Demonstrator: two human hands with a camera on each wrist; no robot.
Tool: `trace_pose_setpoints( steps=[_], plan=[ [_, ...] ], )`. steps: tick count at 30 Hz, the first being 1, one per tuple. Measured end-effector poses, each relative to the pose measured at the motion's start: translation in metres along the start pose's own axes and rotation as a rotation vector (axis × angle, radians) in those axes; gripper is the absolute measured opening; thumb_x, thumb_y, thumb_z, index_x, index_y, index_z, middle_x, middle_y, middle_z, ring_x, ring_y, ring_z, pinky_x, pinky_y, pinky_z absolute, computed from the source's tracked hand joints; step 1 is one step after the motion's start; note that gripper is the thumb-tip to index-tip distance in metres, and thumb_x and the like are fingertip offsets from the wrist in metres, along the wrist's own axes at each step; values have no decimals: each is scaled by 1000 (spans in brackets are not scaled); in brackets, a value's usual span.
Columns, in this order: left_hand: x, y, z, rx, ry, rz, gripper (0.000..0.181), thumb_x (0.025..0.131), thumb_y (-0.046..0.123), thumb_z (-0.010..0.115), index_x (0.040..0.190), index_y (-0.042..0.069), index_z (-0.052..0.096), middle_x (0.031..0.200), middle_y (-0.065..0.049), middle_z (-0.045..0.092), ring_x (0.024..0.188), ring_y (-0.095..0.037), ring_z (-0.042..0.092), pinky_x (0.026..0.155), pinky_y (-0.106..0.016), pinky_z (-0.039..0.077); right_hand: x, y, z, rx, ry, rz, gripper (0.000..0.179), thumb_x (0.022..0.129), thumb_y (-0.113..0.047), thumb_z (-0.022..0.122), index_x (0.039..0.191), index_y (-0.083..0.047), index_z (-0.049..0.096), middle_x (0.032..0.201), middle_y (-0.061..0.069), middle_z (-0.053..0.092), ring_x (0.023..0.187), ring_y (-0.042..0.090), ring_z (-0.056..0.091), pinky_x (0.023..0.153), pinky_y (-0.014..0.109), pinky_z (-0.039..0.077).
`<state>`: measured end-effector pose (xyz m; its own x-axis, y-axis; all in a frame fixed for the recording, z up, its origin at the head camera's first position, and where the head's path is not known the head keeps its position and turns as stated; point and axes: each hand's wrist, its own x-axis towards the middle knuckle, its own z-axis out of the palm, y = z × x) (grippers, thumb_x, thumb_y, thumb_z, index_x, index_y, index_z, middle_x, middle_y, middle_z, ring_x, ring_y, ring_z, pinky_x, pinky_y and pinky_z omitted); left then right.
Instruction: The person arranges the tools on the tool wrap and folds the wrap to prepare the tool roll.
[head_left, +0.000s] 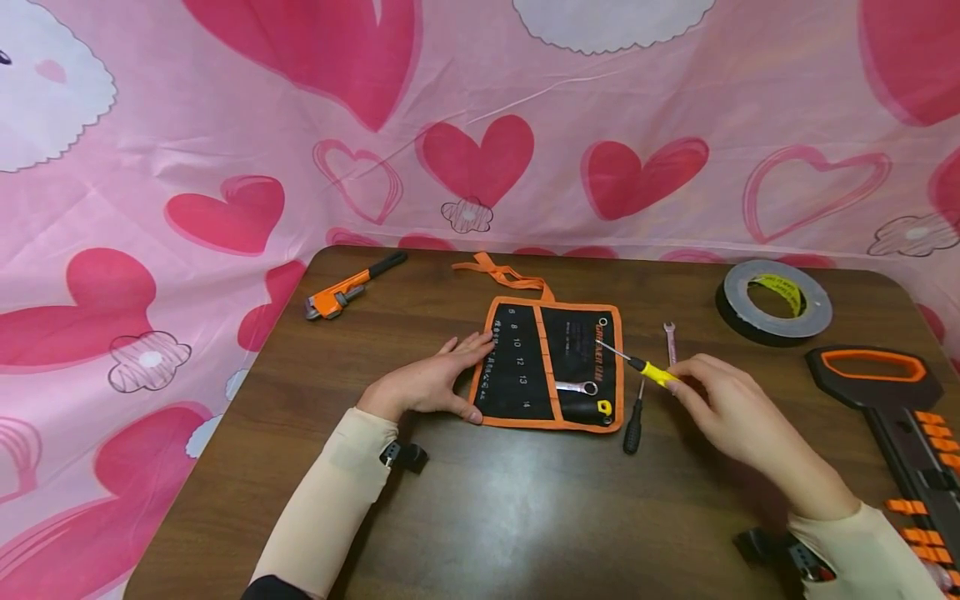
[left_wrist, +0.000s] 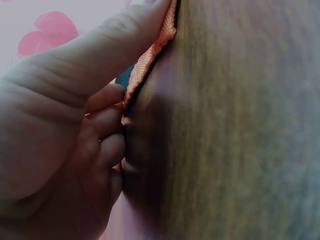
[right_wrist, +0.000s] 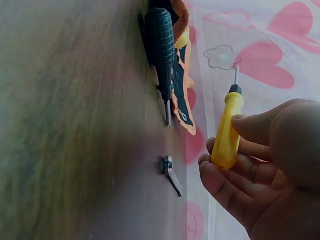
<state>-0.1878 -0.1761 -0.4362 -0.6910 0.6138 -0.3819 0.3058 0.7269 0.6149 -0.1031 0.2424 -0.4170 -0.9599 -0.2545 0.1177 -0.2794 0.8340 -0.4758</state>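
Note:
A black tool pouch [head_left: 551, 367] with orange trim lies open flat on the brown table [head_left: 480, 517]. My left hand [head_left: 438, 379] rests flat on its left edge, fingers straight; the left wrist view shows the thumb [left_wrist: 95, 55] on the orange trim [left_wrist: 150, 55]. My right hand [head_left: 720, 400] pinches a small yellow-handled screwdriver [head_left: 651, 372], tip pointing over the pouch, held above the table. In the right wrist view the yellow handle [right_wrist: 227, 130] sits between thumb and fingers. A black-handled screwdriver [head_left: 634, 425] and a small wrench [head_left: 670, 342] lie beside the pouch's right edge. Another wrench [head_left: 577, 387] lies on the pouch.
An orange pipe wrench [head_left: 348, 287] lies at the table's far left. A grey tape roll [head_left: 776, 302] sits at the far right, and a black-and-orange saw handle [head_left: 877, 379] lies near the right edge. A pink heart-patterned cloth [head_left: 480, 125] hangs behind.

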Motion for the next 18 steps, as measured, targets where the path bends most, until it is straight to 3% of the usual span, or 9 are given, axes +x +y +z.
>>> trace_pose_setpoints(
  steps=[6,18],
  plan=[
    [1,-1,-1,0,-5,6,119,84,41,93,175,26,17,184,7,1,172,-25,-3,138,-56,6,16,-6,4,-15,-90,11,18,101,-13,76,114,-2,75,101,9,72,82,19,59,78,46,57],
    [0,1,-1,9,-7,19,119,84,41,94,175,23,19,184,7,2,171,-19,-2,139,-52,3,29,-13,9,-56,-146,-20,19,100,-15,77,114,-2,75,102,10,73,83,20,62,82,54,61]
  ],
)
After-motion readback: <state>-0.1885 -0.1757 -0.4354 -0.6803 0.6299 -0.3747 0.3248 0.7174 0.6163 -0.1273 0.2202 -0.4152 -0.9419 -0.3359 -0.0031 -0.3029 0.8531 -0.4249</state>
